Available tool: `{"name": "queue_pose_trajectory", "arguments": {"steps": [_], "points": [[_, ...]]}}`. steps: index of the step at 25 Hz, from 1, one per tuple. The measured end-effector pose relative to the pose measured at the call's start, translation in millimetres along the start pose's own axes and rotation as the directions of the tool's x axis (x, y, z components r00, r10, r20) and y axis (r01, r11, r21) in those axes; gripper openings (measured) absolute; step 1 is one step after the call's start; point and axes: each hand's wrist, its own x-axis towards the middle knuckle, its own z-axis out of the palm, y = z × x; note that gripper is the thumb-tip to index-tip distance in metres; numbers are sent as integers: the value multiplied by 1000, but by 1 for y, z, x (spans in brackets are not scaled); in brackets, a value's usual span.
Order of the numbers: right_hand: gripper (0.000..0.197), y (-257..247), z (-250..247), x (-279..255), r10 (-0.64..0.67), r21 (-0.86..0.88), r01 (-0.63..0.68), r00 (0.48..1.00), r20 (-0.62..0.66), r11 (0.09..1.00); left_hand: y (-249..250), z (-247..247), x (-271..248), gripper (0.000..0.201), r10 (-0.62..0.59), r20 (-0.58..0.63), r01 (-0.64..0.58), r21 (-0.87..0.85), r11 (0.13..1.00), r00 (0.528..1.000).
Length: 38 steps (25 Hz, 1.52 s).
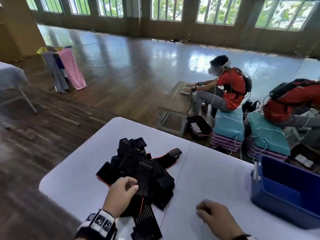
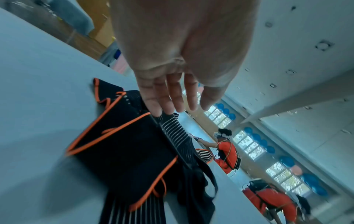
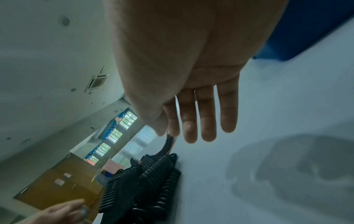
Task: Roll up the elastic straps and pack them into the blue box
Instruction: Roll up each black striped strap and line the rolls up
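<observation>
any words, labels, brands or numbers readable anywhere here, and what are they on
None can be read.
Left wristband: black-and-white square marker patterns, no letters or digits.
Blue box: no label shows on the walls in view.
Straps: only white stripes and orange edging, no brand visible.
Red shirts of the people behind: any print is too small and blurred to tell.

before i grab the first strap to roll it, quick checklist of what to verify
1. Straps within reach, piled on the table: ok.
2. Left hand free: ok, over the pile, fingers extended, gripping nothing.
3. Right hand free: ok, holds nothing, above bare table.
4. One strap separable: not ok, they overlap in a tangle.
5. Blue box open, nearby at right: ok.
6. Room inside the box: cannot tell.
</observation>
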Motion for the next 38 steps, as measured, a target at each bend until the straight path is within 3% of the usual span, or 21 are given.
{"name": "queue_pose_trajectory", "arguments": {"steps": [2,4,5,8,11,13,15,17,19,20,22,24,26,29,32,33,35,36,38], "points": [[2,-27,20,40,1,-21,-1,1000,-5,1000,-4,1,40,33,-43,21,42,47,998,999],[17,-54,42,73,1,-54,-2,1000,-22,999,-5,2,73,52,-126,128,111,118,987,984],[22,-63,53,88,17,-50,-18,1000,-25,999,-8,6,85,50,-140,175,115,146,983,975],[29,-74,75,119,91,-60,-91,996,-6,994,-12,13,96,19,-157,248,112,187,976,956],[48,-71,89,136,181,-104,-181,983,-11,978,-20,16,104,24,-106,252,80,111,991,962],[59,-68,92,141,202,-143,-198,979,12,970,-24,15,105,15,-64,283,51,53,997,957],[54,-67,91,141,204,-110,-202,979,6,973,-26,13,102,2,-27,321,42,-39,998,947],[39,-68,86,139,166,-81,-170,985,-56,982,-24,11,98,13,-10,328,54,-125,991,945],[35,-71,74,135,103,-43,-109,987,-126,993,-15,9,91,19,-11,332,95,-238,967,943],[36,-73,65,131,68,4,-68,984,-162,998,-7,9,87,22,-8,334,118,-311,943,943],[28,-79,39,122,55,265,0,978,-201,964,9,8,78,29,-6,348,176,-460,870,938],[10,-89,7,107,73,618,42,985,-159,785,35,12,66,41,30,369,212,-597,774,929],[12,-94,-23,88,55,801,29,996,-77,598,70,21,48,49,109,378,205,-695,689,919],[14,-95,-57,60,-24,849,-25,999,45,528,121,42,10,52,253,362,111,-739,665,897],[20,-85,-77,41,-68,825,58,997,-24,562,151,67,-28,44,253,322,53,-705,707,912],[20,-79,-83,32,-74,808,94,995,-63,581,160,75,-41,41,216,325,102,-736,670,921],[19,-64,-91,16,-96,787,152,988,-118,598,174,92,-59,37,93,373,284,-825,489,923],[16,-56,-93,7,-111,780,172,985,-131,602,181,99,-64,41,47,426,374,-838,398,904],[7,-41,-94,-10,-123,774,186,983,-140,605,194,109,-67,57,47,592,548,-770,326,804]]}}
